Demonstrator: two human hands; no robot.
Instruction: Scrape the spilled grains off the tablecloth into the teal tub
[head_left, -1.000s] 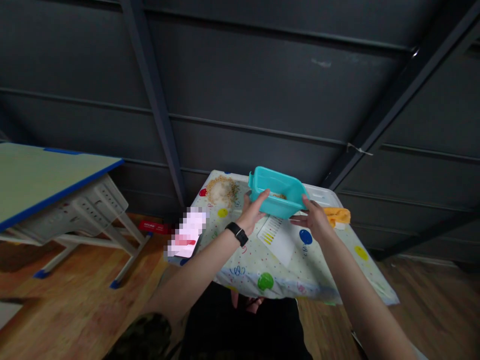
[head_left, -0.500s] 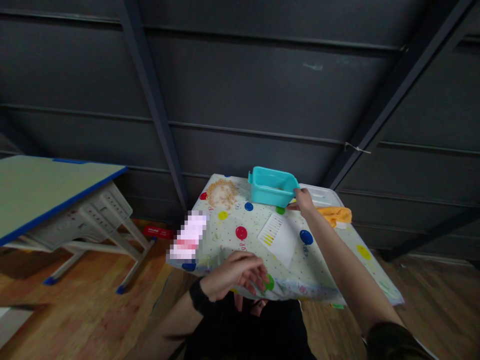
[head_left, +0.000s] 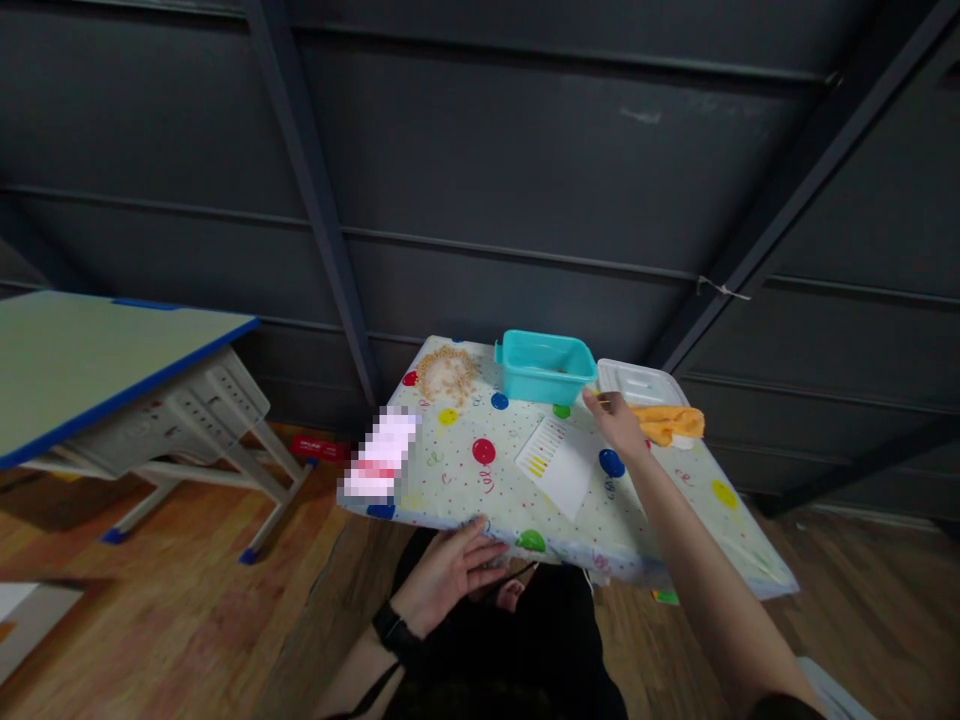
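Observation:
My right hand (head_left: 619,422) is beside the front right corner of a turquoise plastic bin (head_left: 546,386). Its fingers are curled together with a bit of yellow at their tips; whether that is a held piece or the cloth's print I cannot tell. Small things lie inside the bin, too small to name. Just nearer to me lies a white sheet (head_left: 566,475) with a row of narrow slots or marks, several of them yellow. My left hand (head_left: 450,570), wearing a black wristband, is open with fingers apart at the table's near edge, holding nothing.
A balloon-print cloth covers the table (head_left: 420,470). On it are a ring of small beige pieces (head_left: 446,374), a clear-white lid (head_left: 637,382), an orange cloth (head_left: 667,424) and a blurred pinkish rectangle (head_left: 381,455). A desk (head_left: 112,370) stands left; a dark wall (head_left: 487,170) rises behind.
My right hand has let go of the bin's right end and drawn slightly nearer, its fingers curling in. My left hand has moved down and left to the table's near edge, fingers spreading.

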